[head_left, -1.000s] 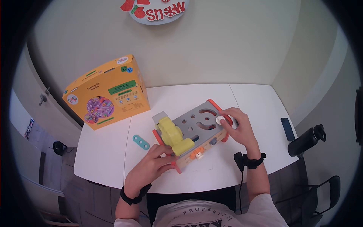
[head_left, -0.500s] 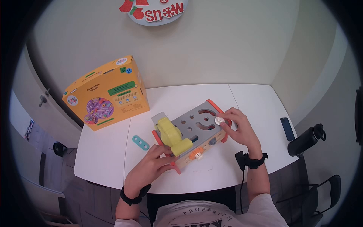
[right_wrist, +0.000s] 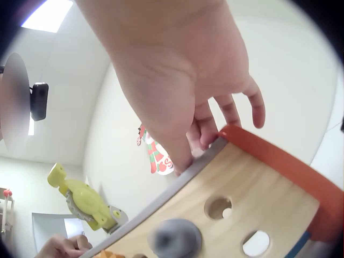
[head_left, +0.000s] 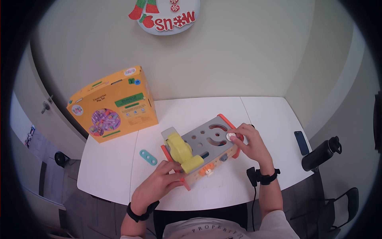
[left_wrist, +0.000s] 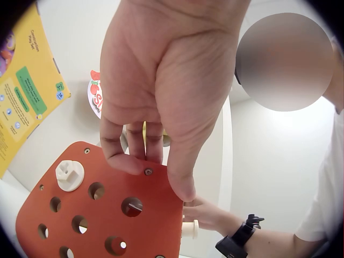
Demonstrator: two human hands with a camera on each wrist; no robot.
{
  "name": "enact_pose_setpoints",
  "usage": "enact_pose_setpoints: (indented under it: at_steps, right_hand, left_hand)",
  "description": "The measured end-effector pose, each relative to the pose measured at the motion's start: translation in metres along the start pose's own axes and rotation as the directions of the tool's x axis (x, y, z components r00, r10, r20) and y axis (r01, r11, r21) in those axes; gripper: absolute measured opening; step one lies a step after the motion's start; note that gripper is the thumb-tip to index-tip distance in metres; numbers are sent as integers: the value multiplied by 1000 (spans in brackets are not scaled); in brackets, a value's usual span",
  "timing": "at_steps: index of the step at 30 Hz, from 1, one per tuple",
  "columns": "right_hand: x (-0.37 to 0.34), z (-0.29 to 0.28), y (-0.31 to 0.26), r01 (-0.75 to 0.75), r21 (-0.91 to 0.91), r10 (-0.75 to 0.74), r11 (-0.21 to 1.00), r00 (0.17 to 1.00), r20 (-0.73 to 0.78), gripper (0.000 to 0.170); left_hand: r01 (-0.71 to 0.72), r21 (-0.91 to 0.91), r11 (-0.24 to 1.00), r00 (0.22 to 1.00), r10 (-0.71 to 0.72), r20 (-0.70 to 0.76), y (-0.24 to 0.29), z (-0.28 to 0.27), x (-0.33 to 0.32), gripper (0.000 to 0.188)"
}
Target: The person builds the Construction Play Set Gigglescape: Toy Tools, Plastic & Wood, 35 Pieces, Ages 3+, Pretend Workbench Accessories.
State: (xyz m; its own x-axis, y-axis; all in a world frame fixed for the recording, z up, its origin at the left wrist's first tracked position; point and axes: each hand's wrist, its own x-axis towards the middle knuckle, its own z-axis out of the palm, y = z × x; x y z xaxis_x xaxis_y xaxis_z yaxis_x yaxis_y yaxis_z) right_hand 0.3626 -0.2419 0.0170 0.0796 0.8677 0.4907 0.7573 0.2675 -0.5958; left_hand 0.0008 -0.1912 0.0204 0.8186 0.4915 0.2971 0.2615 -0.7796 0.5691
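A toy workbench (head_left: 193, 144) with a grey slotted top and red end panels stands at an angle on the white table. My left hand (head_left: 157, 183) grips the near left corner; in the left wrist view its thumb and fingers straddle the red panel (left_wrist: 115, 185). With thumb and fingertips, my right hand (head_left: 252, 145) pinches a white toy bolt (head_left: 230, 137) at the right end of the top. A yellow-green toy power saw (head_left: 180, 149) lies over the left end. An orange piece (head_left: 206, 169) and a grey bolt (right_wrist: 176, 238) project from the wooden front side.
A teal strip with holes (head_left: 148, 157) lies left of the workbench. The yellow play-set box (head_left: 127, 115) stands at the back left. At the right edge are a phone (head_left: 301, 143) and a black bottle (head_left: 321, 153). A black chair (head_left: 338, 207) stands beyond the table.
The head view has tilted upward, so the table sits lower in it. My right thumb and fingers have shifted around the white bolt. My left hand keeps its grip on the corner.
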Motion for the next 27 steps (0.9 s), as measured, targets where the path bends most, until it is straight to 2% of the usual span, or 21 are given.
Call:
enact_pose_setpoints:
  at_steps: [1,3,4,7,11,12,15,18,24,27]
  right_hand:
    - [0,1,0,-6,-21,6,1000,1000,-11,28]
    - [1,8,-9,-124,-84,121,989,992,-45,27]
    - [1,10,-12,-184,-112,178,976,982,-68,27]
    - [2,6,-10,-84,-38,80,996,991,-104,26]
    - [-1,-1,1,9,134,-4,991,999,-31,26]
    - [-1,-2,5,8,96,-9,995,1000,2,25]
    - [-1,5,1,-71,-106,66,992,996,-58,30]
    - [-1,3,-6,-47,-38,43,998,995,-87,33]
    - [-1,-8,2,4,120,4,993,998,-66,26]
    - [-2,0,-6,-3,-25,1,1000,997,-76,26]
  left_hand:
    - [-7,8,1000,1000,7,-1,2,-1,1,39]
    - [-25,27,999,1000,25,-2,8,-4,3,33]
    - [-15,15,1000,1000,15,-3,7,-3,3,36]
    - [5,-11,1000,1000,-5,-2,3,0,-1,42]
    - [6,-25,1000,1000,-6,2,-1,2,-2,45]
    - [7,-30,1000,1000,-7,6,-2,3,-3,45]
    - [-5,1,1000,1000,5,9,-1,2,-1,47]
    - [-7,17,1000,1000,6,12,1,1,0,47]
    - [2,25,1000,1000,-2,5,0,2,-1,46]
    - [29,17,999,1000,-29,11,2,2,-1,45]
